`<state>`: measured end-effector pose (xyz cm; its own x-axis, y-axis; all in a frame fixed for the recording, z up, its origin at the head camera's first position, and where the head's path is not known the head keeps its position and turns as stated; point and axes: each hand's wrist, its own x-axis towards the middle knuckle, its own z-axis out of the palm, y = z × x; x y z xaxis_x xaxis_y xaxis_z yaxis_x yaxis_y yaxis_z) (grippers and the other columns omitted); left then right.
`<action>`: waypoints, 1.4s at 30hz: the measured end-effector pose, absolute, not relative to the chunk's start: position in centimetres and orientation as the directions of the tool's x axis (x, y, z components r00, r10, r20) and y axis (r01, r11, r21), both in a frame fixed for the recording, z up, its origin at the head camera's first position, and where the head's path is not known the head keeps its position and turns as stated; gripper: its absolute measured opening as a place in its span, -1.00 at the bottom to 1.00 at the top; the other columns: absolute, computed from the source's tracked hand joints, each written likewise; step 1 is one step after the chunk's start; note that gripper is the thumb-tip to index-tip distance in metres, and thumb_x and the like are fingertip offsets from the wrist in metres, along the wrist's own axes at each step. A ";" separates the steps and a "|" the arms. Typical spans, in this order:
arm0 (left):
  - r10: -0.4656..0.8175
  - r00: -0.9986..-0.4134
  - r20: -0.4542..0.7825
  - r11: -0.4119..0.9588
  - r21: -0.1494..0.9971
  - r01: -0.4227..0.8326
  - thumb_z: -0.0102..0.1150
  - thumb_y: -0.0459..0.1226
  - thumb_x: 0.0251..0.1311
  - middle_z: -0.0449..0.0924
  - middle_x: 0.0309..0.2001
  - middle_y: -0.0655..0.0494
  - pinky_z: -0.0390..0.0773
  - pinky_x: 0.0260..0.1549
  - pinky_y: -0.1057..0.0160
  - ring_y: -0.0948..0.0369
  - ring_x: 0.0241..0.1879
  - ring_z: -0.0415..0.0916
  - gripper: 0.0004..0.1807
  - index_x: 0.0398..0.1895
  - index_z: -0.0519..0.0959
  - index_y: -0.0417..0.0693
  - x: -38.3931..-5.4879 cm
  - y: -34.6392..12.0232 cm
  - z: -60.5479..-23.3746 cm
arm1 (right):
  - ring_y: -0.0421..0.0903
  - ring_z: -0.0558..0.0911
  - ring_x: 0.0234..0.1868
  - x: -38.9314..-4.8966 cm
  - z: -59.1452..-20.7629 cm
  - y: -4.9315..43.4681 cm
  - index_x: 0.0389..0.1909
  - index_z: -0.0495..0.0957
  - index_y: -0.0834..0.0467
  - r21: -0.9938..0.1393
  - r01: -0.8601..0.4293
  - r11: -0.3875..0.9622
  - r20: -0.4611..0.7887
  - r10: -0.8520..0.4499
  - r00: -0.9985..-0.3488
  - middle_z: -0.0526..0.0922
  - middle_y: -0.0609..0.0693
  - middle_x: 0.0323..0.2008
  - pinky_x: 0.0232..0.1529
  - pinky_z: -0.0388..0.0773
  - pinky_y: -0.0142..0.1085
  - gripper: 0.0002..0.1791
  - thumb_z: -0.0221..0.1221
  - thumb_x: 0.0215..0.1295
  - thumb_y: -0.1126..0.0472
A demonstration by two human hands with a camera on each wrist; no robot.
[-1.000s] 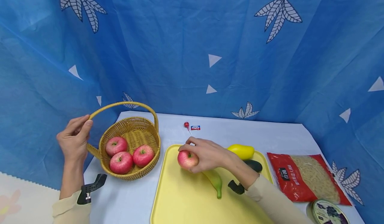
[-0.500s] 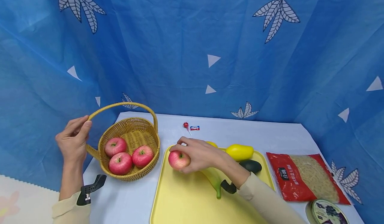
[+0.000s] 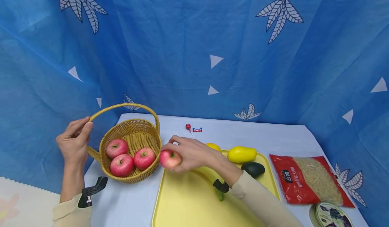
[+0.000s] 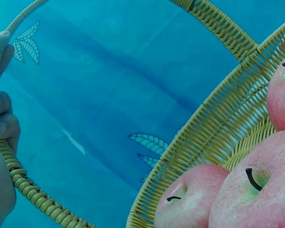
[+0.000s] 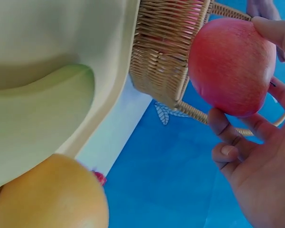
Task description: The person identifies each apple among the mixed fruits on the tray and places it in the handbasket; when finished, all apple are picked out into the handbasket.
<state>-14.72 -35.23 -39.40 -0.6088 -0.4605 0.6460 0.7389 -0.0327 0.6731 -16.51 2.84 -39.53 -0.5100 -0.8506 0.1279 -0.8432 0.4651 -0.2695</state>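
My left hand (image 3: 74, 141) grips the handle of a woven wicker basket (image 3: 133, 123) at its left side, thumb and fingers curled round it. Inside the basket lie three red apples (image 3: 122, 165), close together toward the front. My right hand (image 3: 191, 154) holds another red apple (image 5: 232, 66) between thumb and fingertips, just right of the basket's rim and over the left edge of the yellow tray (image 3: 179, 206). The right wrist view shows this apple overlapping the basket's outer wall. Under the right forearm, a banana (image 5: 38, 123) is partly hidden.
On the tray are a yellow mango-shaped fruit (image 3: 242, 154), a dark green oval fruit (image 3: 253, 169) and a round orange-yellow fruit (image 5: 52, 194). Behind stand a lollipop (image 3: 188, 127) and a small wrapper (image 3: 197, 129). A red pasta bag (image 3: 313, 179) and a round tin (image 3: 332, 215) lie right.
My right hand has carried the apple leftward across the tray to beside the basket, uncovering more of the fruit behind. My left hand stays on the handle.
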 end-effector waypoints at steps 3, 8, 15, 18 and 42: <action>-0.470 -0.609 0.639 -0.034 0.676 0.736 0.26 -0.69 0.09 0.69 -0.36 -0.02 0.24 -0.68 0.46 0.25 -0.66 0.27 -0.71 -0.08 0.57 -0.68 -14.7 -35.3 -39.5 | -0.33 0.44 -0.12 -16.6 -39.3 1.9 0.29 0.39 -0.34 -0.266 -0.854 0.448 0.139 -0.859 -0.493 0.39 -0.27 0.06 -0.20 0.47 -0.43 -0.33 0.26 0.13 -0.32; -0.479 -0.610 0.631 -0.035 0.681 0.732 0.27 -0.69 0.09 0.70 -0.35 -0.03 0.24 -0.68 0.46 0.24 -0.66 0.27 -0.71 -0.08 0.57 -0.67 -14.7 -35.4 -39.6 | -0.34 0.43 -0.10 -16.7 -38.9 0.5 0.33 0.39 -0.30 -0.279 -0.861 0.426 0.145 -0.867 -0.476 0.39 -0.27 0.08 -0.17 0.47 -0.44 -0.29 0.26 0.13 -0.35; -0.473 -0.595 0.650 -0.021 0.667 0.745 0.26 -0.69 0.09 0.70 -0.35 -0.03 0.22 -0.68 0.45 0.25 -0.66 0.26 -0.72 -0.10 0.57 -0.69 -14.8 -35.3 -39.5 | -0.33 0.44 -0.06 -16.9 -38.6 -1.1 0.37 0.36 -0.32 -0.300 -0.852 0.429 0.118 -0.870 -0.479 0.39 -0.24 0.12 -0.15 0.47 -0.46 -0.26 0.24 0.13 -0.36; -0.477 -0.585 0.656 -0.014 0.660 0.751 0.27 -0.70 0.08 0.71 -0.35 -0.03 0.23 -0.68 0.46 0.26 -0.67 0.27 -0.72 -0.11 0.57 -0.69 -14.8 -35.2 -39.4 | -0.35 0.43 -0.04 -17.1 -38.5 -1.6 0.35 0.37 -0.32 -0.318 -0.846 0.428 0.119 -0.867 -0.484 0.39 -0.26 0.11 -0.14 0.46 -0.47 -0.27 0.26 0.12 -0.32; -0.460 -0.569 0.681 0.014 0.647 0.763 0.28 -0.69 0.07 0.73 -0.33 -0.04 0.29 -0.68 0.48 0.28 -0.68 0.31 -0.73 -0.13 0.58 -0.70 -15.1 -35.2 -39.4 | -0.25 0.46 0.04 -20.0 -39.1 -4.7 0.39 0.34 -0.27 -0.376 -0.784 0.494 0.067 -0.829 -0.555 0.38 -0.17 0.19 -0.02 0.51 -0.36 -0.25 0.27 0.16 -0.27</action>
